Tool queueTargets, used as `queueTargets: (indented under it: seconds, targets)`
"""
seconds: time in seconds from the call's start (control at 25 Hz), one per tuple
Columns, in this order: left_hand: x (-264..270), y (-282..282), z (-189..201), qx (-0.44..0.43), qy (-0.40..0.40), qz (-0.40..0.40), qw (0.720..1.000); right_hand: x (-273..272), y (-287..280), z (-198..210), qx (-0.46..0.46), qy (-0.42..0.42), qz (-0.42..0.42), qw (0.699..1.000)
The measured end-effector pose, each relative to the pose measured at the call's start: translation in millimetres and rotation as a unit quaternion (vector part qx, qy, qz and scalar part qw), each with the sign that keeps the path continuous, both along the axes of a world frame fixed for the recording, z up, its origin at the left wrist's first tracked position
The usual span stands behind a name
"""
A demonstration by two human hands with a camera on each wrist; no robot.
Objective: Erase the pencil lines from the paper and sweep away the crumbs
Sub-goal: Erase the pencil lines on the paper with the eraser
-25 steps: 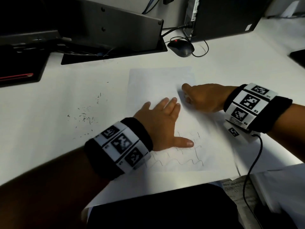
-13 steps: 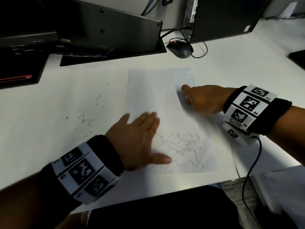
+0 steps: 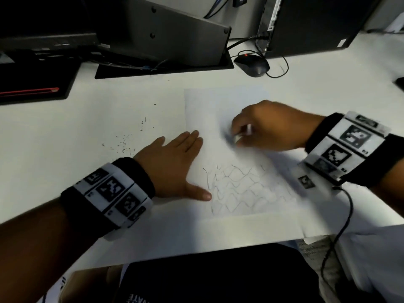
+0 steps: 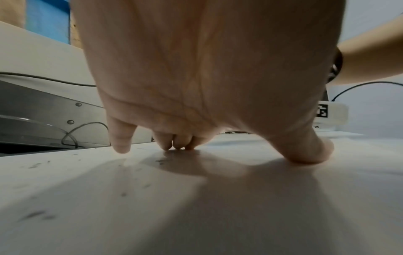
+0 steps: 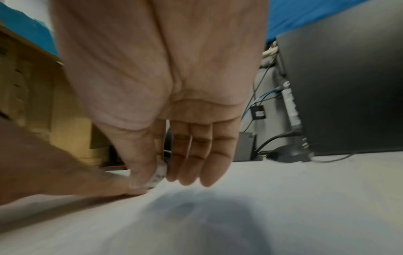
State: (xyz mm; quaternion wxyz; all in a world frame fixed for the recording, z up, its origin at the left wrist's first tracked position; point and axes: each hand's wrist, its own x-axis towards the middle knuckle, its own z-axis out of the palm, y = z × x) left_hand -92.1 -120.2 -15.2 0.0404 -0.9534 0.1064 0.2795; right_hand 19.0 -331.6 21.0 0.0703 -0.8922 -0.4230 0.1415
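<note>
Looking down through the head view, I see the sheet of paper (image 3: 218, 119) lying on the white table (image 3: 65, 132) at the centre of the frame, its wavy pencil lines (image 3: 240, 189) bunched in the lower middle part of the sheet. My left hand (image 3: 172, 169) lies flat with straight fingers spread over the paper's left edge, thumb tip just beside the leftmost strokes; in the left wrist view its fingertips (image 4: 179, 145) and thumb press down on the surface, so that hand is wide and holds nothing. My right hand (image 3: 269, 127) sits above the pencil lines, in the centre right of the frame, fingers curled down around a small white eraser (image 3: 239, 137) whose lower end meets the paper. The right wrist view shows the eraser (image 5: 158, 174) pinched between thumb and forefinger, the other three fingers hanging straight beside it. That hand is blurred, so I cannot tell the exact spot of contact. Dark crumbs (image 3: 124, 143) lie scattered on the bare table left of the paper, in the middle left of the frame, apart from both hands. A black mouse (image 3: 251, 64) rests in the upper centre, near a dark computer case (image 3: 306, 22).
</note>
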Motion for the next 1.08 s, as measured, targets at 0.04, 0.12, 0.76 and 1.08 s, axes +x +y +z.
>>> queueTargets:
  seconds: [0.04,0.12,0.76,1.08]
  targets:
    - [2.7,-2.8,-1.2,-0.01,-0.006,0.005,1.0,-7.9,10.5,-1.6,0.024,0.016,0.021,0.999]
    - [6.6,-4.6,-4.2,-0.035,-0.01,0.013,0.999,-17.4,29.2,-10.9,0.033,0.04,0.062,0.997]
    - [20.1,1.5,-13.5,-0.069,-0.008,0.004,0.998,-29.3,36.8,-27.1,0.064,0.059,0.171,0.981]
    - [20.5,2.0,-14.0,-0.069,0.0,0.002,0.998,-27.9,38.7,-27.7,0.061,0.072,0.172,0.98]
